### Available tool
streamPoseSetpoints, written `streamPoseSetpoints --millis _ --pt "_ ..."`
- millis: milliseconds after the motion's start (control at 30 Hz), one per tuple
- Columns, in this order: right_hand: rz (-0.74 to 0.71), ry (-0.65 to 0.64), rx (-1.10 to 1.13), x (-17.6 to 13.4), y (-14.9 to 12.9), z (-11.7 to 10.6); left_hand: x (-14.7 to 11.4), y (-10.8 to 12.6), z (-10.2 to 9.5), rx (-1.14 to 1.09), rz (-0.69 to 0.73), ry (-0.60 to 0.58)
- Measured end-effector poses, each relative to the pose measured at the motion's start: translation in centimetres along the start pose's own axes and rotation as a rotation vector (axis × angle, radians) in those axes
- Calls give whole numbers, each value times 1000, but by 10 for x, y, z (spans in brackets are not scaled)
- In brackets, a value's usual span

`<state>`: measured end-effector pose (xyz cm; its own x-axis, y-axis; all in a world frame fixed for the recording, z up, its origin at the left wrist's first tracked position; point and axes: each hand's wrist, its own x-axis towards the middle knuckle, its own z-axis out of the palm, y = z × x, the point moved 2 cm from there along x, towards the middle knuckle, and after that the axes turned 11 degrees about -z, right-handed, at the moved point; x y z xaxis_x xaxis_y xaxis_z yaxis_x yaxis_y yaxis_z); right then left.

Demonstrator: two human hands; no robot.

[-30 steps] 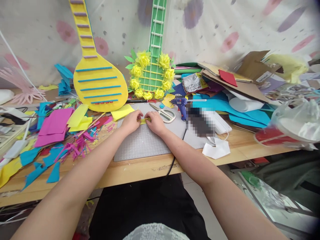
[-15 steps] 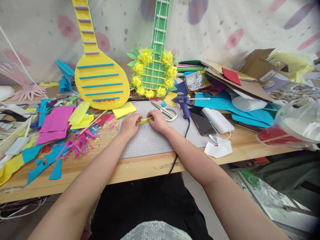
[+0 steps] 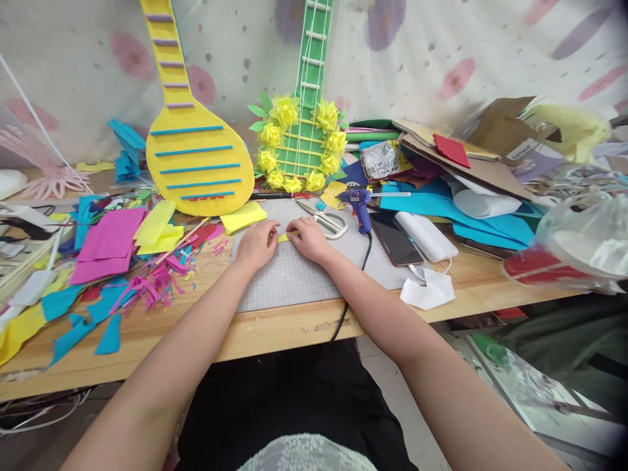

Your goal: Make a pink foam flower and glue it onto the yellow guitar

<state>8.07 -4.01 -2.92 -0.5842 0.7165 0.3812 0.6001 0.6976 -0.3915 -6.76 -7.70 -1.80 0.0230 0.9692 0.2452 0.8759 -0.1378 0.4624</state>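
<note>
A narrow yellow paper strip [image 3: 283,238] lies low over the grey cutting mat [image 3: 279,281], spanning the gap between my hands. My left hand [image 3: 258,245] has its curled fingers on the strip's left end. At the other end, my right hand [image 3: 310,240] pinches it with bent fingers; both fingertips are partly hidden. Just beyond my right hand lie scissors [image 3: 333,226] with white handles. A purple glue gun [image 3: 362,210] rests right of them. Left of my left hand is a stack of yellow paper [image 3: 244,216].
A yellow paper lute [image 3: 201,157] and a green one [image 3: 307,147] with yellow flowers stand at the back. A phone [image 3: 395,239], white power bank [image 3: 426,237] and plastic cup [image 3: 554,265] are on the right. Magenta paper [image 3: 108,242] and scraps cover the left.
My hands have moved slightly apart along the yellow strip, which looks flatter between them. Everything else stays in place, apart from a slight camera shift.
</note>
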Motion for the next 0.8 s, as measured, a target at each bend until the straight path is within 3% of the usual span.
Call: streamPoseSetpoints --millis 200,367,467,633,733,800 --pt "15 8 24 0 -1 0 5 4 7 81 20 -72" --pt "5 74 228 1 2 -2 6 6 4 -35 -90 -100" --pt "37 131 438 2 6 -3 10 3 1 -247 -216 -168" --pt "122 250 742 6 10 -2 14 3 2 -727 -469 -385" --pt "249 357 932 8 10 1 11 7 2 -1003 -609 -277" --pt "305 353 1026 8 9 2 8 9 2 -1106 -656 -221"
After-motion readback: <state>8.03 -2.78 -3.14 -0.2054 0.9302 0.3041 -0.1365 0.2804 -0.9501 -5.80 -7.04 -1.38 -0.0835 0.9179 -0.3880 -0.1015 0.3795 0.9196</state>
